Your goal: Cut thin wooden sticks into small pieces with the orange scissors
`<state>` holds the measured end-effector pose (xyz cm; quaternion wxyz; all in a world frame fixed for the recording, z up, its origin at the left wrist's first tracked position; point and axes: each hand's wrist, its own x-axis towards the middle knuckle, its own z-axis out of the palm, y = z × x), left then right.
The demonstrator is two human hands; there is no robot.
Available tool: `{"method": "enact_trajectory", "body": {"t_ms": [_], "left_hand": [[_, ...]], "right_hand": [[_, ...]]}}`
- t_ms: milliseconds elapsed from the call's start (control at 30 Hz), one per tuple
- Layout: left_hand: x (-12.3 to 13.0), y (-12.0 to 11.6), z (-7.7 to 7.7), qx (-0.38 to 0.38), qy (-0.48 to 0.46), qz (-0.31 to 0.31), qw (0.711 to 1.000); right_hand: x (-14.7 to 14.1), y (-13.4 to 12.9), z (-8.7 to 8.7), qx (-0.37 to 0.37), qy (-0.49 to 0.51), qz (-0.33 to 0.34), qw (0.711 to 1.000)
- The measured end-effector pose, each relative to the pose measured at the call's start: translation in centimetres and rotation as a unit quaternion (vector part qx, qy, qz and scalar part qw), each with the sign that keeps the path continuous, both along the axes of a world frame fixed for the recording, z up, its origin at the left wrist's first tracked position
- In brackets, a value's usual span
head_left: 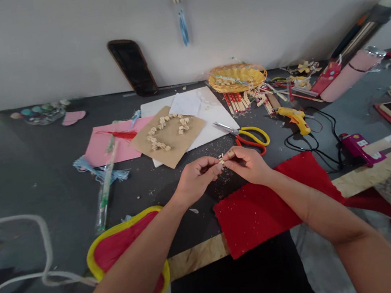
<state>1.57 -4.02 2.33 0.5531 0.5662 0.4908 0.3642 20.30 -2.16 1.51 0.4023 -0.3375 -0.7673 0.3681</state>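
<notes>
My left hand [200,177] and my right hand [247,164] meet over the dark table, fingertips pinched on a small pale wooden piece [222,162] between them. Tiny chips lie around the fingertips. Just beyond my right hand are scissors [253,139] with red and yellow handles. A brown paper square [173,158] beyond my left hand bears small beige clusters [160,144] set in a broken curve. Under my right forearm lies a red cloth [257,215].
Behind are a white board [217,109], pink paper [98,151], a yellow basket [221,71] and a leaning phone [133,67]. A yellow glue gun [296,119], cables and a purple box [361,148] sit right. A yellow-edged red chair [121,241] is front left.
</notes>
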Motion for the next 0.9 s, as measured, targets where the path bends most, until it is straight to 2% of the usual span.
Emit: {"method": "enact_trajectory", "body": {"t_ms": [200, 467, 733, 900], "left_hand": [[-0.08, -0.02, 0.16, 0.017, 0.026, -0.009, 0.999], [-0.26, -0.2, -0.33, 0.102, 0.146, -0.033, 0.983], [0.2, -0.25, 0.07, 0.057, 0.097, -0.006, 0.994], [0.2, -0.32, -0.5, 0.037, 0.071, -0.01, 0.997]], "right_hand": [[0.11, -0.1, 0.08, 0.0, 0.003, 0.008, 1.0], [0.14, -0.22, 0.4, -0.03, -0.032, -0.001, 0.999], [0.02, -0.19, -0.1, -0.153, 0.019, -0.021, 0.988], [-0.11, -0.23, -0.23, -0.169, 0.022, -0.023, 0.985]]}}
